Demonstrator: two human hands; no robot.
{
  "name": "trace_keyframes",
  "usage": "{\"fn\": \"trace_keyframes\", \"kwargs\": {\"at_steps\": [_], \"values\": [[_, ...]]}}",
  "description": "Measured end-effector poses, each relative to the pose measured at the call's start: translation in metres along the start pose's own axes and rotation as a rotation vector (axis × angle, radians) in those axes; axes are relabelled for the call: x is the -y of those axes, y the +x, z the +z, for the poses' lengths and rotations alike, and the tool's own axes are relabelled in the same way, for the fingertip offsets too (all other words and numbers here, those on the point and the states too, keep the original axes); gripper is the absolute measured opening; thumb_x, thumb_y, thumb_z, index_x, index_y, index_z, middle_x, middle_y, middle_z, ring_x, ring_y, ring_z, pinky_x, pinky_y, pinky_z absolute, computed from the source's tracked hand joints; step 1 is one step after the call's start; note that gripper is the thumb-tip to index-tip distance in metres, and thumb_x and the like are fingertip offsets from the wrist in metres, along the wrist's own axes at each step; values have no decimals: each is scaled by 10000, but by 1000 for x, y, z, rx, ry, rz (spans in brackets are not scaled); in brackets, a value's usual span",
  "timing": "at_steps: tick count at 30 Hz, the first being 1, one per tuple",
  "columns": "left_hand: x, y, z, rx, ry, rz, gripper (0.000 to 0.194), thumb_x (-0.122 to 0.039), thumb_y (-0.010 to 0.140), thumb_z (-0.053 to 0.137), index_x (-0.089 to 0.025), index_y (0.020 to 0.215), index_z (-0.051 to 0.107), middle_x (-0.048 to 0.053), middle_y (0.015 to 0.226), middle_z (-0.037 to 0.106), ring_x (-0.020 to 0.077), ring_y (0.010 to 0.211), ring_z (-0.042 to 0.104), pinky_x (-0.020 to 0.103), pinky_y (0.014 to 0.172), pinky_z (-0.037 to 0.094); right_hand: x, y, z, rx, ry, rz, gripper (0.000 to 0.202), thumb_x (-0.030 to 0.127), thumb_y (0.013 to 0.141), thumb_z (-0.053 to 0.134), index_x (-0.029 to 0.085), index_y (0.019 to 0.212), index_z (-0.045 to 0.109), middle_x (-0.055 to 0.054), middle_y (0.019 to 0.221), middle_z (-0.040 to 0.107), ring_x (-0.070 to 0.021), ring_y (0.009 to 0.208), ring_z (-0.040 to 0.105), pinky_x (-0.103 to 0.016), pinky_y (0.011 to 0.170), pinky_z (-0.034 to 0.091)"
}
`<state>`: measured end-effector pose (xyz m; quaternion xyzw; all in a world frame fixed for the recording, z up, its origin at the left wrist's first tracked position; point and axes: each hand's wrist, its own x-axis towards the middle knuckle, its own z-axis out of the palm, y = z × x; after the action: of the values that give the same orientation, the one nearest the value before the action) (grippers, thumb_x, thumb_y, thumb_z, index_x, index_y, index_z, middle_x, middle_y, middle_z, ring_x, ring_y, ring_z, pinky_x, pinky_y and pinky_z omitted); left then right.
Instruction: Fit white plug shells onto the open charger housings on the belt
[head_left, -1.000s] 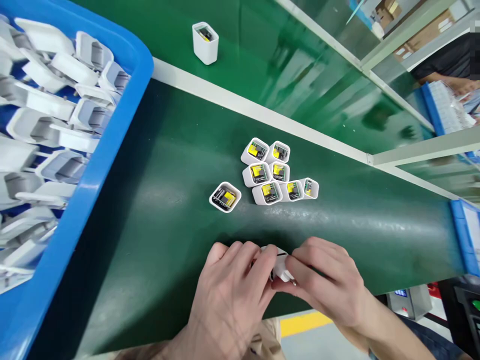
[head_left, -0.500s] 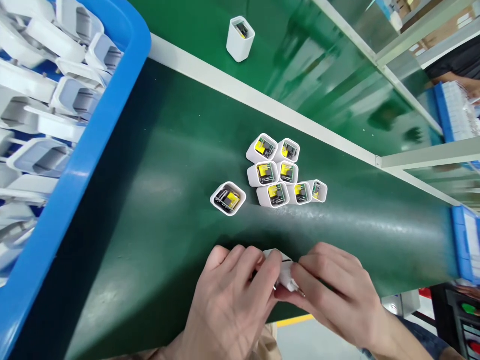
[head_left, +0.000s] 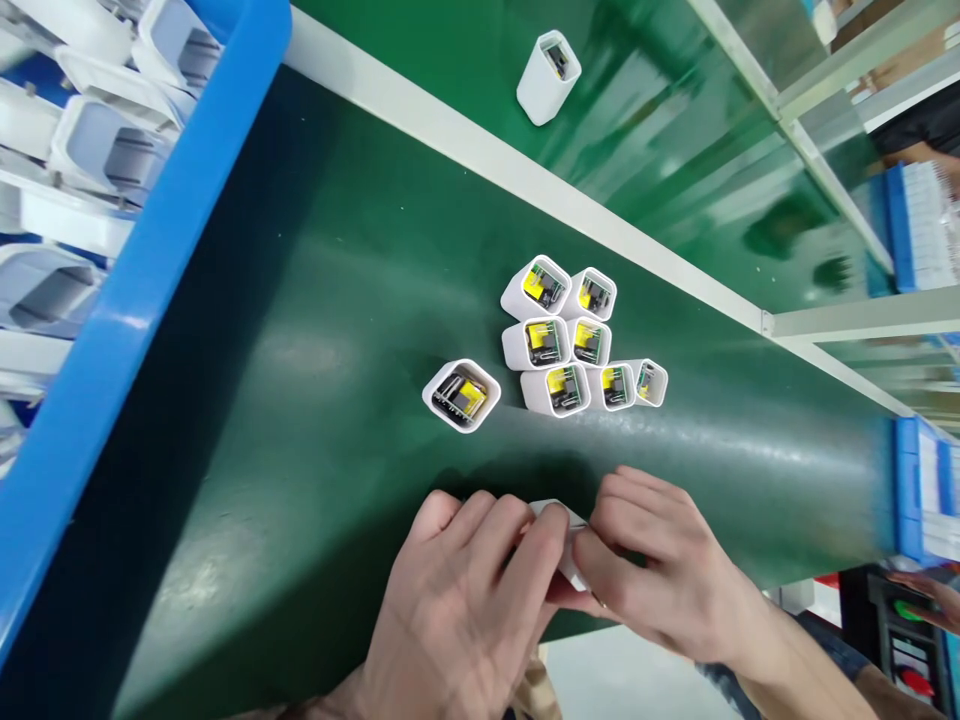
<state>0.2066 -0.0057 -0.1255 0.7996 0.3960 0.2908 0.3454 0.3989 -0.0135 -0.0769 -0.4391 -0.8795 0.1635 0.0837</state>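
White plastic is filling my grip: my left hand and my right hand are closing together on one small white plastic plug piece, above the near side of the green work surface. Curled fingers are hiding most of its shape. Compared with half a second ago, my right fingers are covering more of its pronged end, and only a bit of metal pin is showing. My view is shifting too, so the blue plastic bin at the left is showing less of itself. That bin is holding a heap of hollow white plastic shells. Ahead of my hands, seven open white plastic housings are clustering together, holding yellow, black and green electronic parts. One similar white housing is sitting apart to their left, also filled; another filled housing is standing beyond the long white rail.
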Motion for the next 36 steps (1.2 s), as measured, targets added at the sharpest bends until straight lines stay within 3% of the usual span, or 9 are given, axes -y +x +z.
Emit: {"fn": "trace_keyframes", "kwargs": {"at_steps": [5, 9, 18, 22, 26, 29, 32, 36], "values": [[-1, 1, 3, -11, -6, 10, 175, -163, 995, 449, -169, 1021, 622, 1, 765, 615, 153, 654, 530, 368, 610, 262, -12, 7, -2, 57, -88, -81, 317, 372, 891, 724, 213, 703, 525, 36, 611, 337, -146, 595, 244, -336, 544, 184], [-1, 3, -2, 24, 28, 40, 127, -140, 974, 481, -168, 981, 604, -6, 765, 618, 152, 657, 540, 357, 616, 266, -20, 13, -6, 22, -95, -209, 318, 380, 912, 706, 219, 714, 516, 41, 614, 338, -144, 593, 252, -346, 559, 200], [-4, -3, 0, 45, 77, -2, 69, -209, 973, 553, -189, 971, 619, -11, 779, 615, 173, 692, 539, 355, 664, 279, -29, 9, 5, -84, -127, -299, 333, 393, 951, 643, 210, 702, 519, 37, 595, 322, -150, 599, 227, -339, 569, 171], [-6, -2, -1, 69, 141, -6, 37, -217, 949, 602, -193, 926, 616, -23, 774, 600, 169, 691, 520, 351, 677, 292, -33, 16, -4, 26, -96, -343, 421, 459, 1024, 514, 202, 691, 501, 29, 628, 380, -149, 606, 281, -330, 588, 212], [-6, -1, -1, 28, 165, 14, 130, -294, 975, 594, -189, 897, 590, -25, 780, 589, 168, 682, 496, 353, 675, 301, -30, 20, -16, 148, -47, -330, 441, 459, 1078, 349, 204, 765, 529, 11, 692, 454, -149, 625, 355, -315, 610, 280], [-6, -3, 0, 12, 160, 14, 62, -251, 977, 580, -195, 991, 599, -21, 822, 598, 170, 705, 500, 351, 684, 309, -25, 18, -16, 21, -164, -378, 354, 372, 1049, 465, 209, 742, 531, 26, 642, 414, -146, 594, 323, -322, 575, 250], [-6, -4, -1, 41, 149, -7, 120, -187, 947, 595, -208, 1065, 602, -13, 879, 609, 175, 748, 520, 352, 697, 327, -26, 13, -9, -128, -220, -411, 242, 282, 983, 583, 216, 756, 532, 43, 604, 391, -141, 574, 301, -328, 554, 199], [-6, -4, -1, 38, 135, -40, 123, -276, 945, 632, -225, 1056, 619, 11, 974, 623, 188, 825, 566, 359, 733, 389, -35, 5, 2, -220, 282, -251, 199, 343, 1024, 505, 202, 885, 523, 9, 687, 507, -136, 587, 393, -309, 565, 295]]}}
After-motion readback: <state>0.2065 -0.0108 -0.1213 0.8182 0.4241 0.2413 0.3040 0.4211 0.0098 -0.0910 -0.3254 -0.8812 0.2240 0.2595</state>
